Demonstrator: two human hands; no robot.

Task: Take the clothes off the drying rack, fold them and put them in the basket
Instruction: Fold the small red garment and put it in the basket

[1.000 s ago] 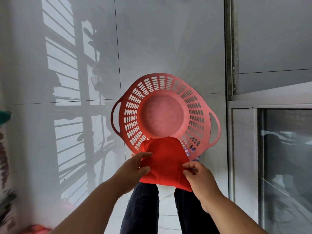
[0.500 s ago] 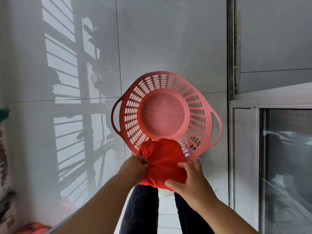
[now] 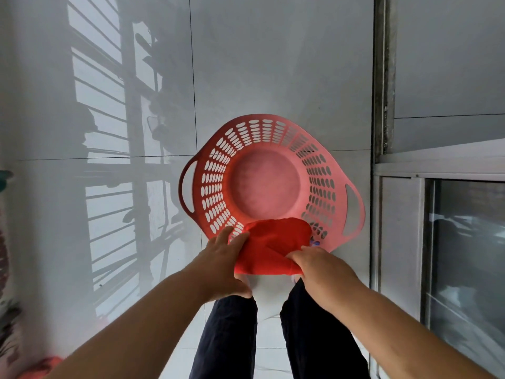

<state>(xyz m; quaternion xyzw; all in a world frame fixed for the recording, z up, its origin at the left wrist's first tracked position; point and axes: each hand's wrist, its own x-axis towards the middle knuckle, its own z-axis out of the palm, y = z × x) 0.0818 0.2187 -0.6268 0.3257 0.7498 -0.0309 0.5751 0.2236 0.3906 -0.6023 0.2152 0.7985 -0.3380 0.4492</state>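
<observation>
Folded red garment [image 3: 273, 244] held between both hands: left hand [image 3: 221, 265] and right hand [image 3: 318, 268] each grip an edge, over near rim of red basket [image 3: 218, 170]; basket bottom bare.

Soft, even daylight fills the scene, bright but without harsh glare. The glossy floor [image 3: 273, 64] carries a pale barred pattern of light and grey on the left, with blurry dark shapes mixed into it. The glass door [image 3: 464, 255] on the right holds dim, smeared reflections. The basket [image 3: 265, 184] and red cloth [image 3: 273, 242] look sharp and saturated at the centre, while the left edge is smudged and out of focus.
</observation>
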